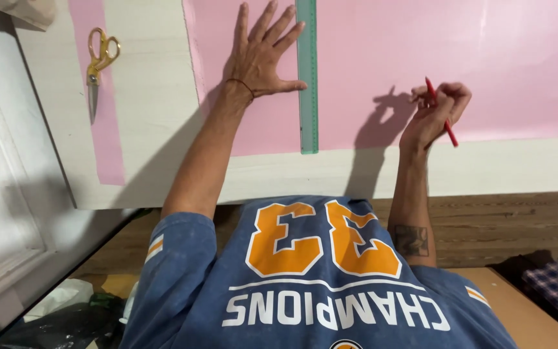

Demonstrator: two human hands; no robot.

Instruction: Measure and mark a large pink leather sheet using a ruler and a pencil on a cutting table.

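Pink sheet [382, 71] flat on counter [156, 103]. Left hand [263, 58] splayed, fingers released, pinning green ruler [307, 77] at 3 o'clock. Right hand [435, 110] lifted, fingers grasping red pencil [450, 132]. Marking step; next likely line along ruler, needing steady ruler.

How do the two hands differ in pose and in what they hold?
The left hand lies flat, fingers spread, on the pink sheet beside the green ruler; the right hand is raised and curled. The left holds nothing; the right grips a red pencil. Both are over the sheet.
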